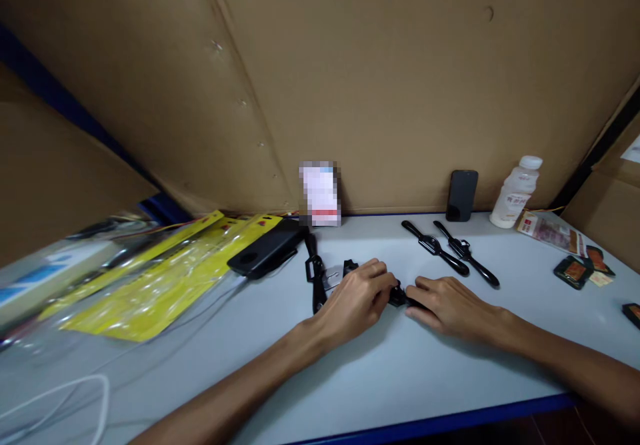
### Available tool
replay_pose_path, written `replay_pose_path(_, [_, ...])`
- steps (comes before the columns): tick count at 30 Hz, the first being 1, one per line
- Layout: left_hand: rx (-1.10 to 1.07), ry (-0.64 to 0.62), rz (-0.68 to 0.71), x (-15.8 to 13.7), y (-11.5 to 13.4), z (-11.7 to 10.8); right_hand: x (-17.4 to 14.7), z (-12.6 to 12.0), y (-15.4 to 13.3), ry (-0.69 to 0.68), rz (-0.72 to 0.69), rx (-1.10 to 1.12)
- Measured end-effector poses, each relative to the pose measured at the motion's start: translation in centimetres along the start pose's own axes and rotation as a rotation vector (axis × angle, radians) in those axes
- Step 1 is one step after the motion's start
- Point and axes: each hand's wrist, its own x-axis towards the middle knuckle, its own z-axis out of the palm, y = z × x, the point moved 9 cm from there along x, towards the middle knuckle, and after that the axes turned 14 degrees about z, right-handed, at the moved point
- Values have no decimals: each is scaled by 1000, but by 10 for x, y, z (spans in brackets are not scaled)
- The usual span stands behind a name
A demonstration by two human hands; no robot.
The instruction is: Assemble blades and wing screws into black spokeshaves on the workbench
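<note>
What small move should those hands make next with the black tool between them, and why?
Perhaps the left hand should make a small, gentle adjustment at the middle of the black tool while the right hand steadies it: the left is at that part, and the right appears to grip a handle. The exact contact is partly hidden.

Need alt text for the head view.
A person's left hand and right hand handle a black spokeshave on a pale table. Two more spokeshaves lie beyond the right hand, another spokeshave beside the left. Along the cardboard wall stand a pixelated screen, a dark smartphone and a plastic bottle; yellow blister packs lie at left.
</note>
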Motion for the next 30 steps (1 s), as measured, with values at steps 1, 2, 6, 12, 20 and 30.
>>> replay_pose_path(1, [-12, -1, 11, 0, 2, 1, 0, 0, 0, 0, 0, 3])
replay_pose_path(2, [-17, -2, 24, 1, 3, 1, 0, -1, 0, -1, 1, 8])
replay_pose_path(6, [-13, 25, 40, 2, 4, 2, 0, -1, 0, -5, 7, 24])
replay_pose_path(12, [-16, 47, 38, -1, -2, 0, -1, 1, 0, -5, 11, 19])
replay_pose_path(20, [-58, -5, 14, 1, 0, 9, -1, -4, 9, -27, 146, 191])
replay_pose_path(30, [-38, 69, -209, -7, -20, 5, 2, -9, 9, -63, 148, 258])
